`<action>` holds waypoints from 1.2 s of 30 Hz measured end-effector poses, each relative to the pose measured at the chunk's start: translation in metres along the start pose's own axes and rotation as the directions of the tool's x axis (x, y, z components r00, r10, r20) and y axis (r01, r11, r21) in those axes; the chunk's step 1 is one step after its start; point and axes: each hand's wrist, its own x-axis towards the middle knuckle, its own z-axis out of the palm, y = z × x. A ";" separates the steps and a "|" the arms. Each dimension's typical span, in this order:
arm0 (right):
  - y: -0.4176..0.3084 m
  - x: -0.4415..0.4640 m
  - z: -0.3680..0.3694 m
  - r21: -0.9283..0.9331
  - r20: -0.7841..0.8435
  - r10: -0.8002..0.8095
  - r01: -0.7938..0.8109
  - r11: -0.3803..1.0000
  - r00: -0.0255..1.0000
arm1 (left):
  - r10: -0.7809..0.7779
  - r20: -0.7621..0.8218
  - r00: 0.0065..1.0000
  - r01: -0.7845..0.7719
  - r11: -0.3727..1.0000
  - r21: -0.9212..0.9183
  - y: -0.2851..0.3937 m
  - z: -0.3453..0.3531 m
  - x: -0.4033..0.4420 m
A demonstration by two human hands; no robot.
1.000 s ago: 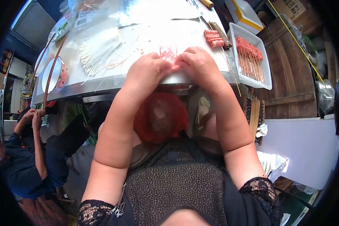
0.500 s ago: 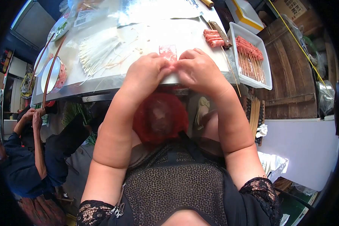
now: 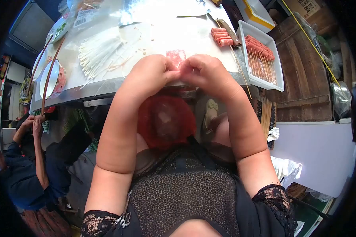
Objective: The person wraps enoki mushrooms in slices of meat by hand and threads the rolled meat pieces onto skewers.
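Observation:
A thin slice of marbled meat (image 3: 175,57) lies at the near edge of the white worktop, its far end flat. My left hand (image 3: 156,70) is closed at the slice's near end, thumb and fingers pinching from the left. From the right, my right hand (image 3: 203,69) is curled at the same end, its fingertips slightly blurred. What is between the fingertips is mostly hidden. Left of my hands is a fan of enoki mushrooms (image 3: 99,53). To the right, several meat rolls (image 3: 222,36) sit beside a knife (image 3: 230,33) and a thin skewer (image 3: 240,70).
A white tray (image 3: 281,81) of skewered meat rolls stands at the right. A bowl (image 3: 51,81) and a plate (image 3: 63,31) are at the left, near a person in dark clothes (image 3: 31,173) holding a long stick. Beneath the table edge hangs a red bag (image 3: 166,120).
The view has shifted slightly. The slice's far end is nearer to me, and less of its length lies flat. My right fingers have curled more; both hands stay at the slice.

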 end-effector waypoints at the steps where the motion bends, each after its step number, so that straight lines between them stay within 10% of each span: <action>1: 0.001 0.000 0.000 0.047 0.012 0.014 -0.014 0.999 1.000 | 0.003 -0.024 1.000 -0.002 0.999 0.043 0.000 0.000 0.001; 9: 0.003 0.013 -0.003 -0.103 0.041 0.093 -0.088 0.991 0.995 | 0.087 -0.185 0.979 -0.135 0.955 -0.264 -0.013 0.008 -0.006; 19: 0.022 0.015 -0.002 0.014 -0.259 0.073 -0.072 0.997 0.963 | 0.229 -0.326 0.917 -0.191 0.971 0.144 -0.011 0.015 0.003; 22: 0.016 0.017 -0.003 0.168 -0.125 0.031 -0.010 0.986 0.992 | 0.241 -0.338 0.910 -0.181 0.963 0.199 -0.010 0.016 0.006; 30: 0.020 0.031 0.004 -0.083 -0.067 -0.139 0.133 0.988 0.988 | 0.110 -0.522 0.846 -0.063 0.992 0.107 -0.040 0.001 0.007; 36: 0.026 0.041 0.008 -0.163 -0.104 -0.212 0.193 0.968 0.972 | 0.313 -0.558 0.769 -0.238 0.949 0.205 -0.032 0.006 0.008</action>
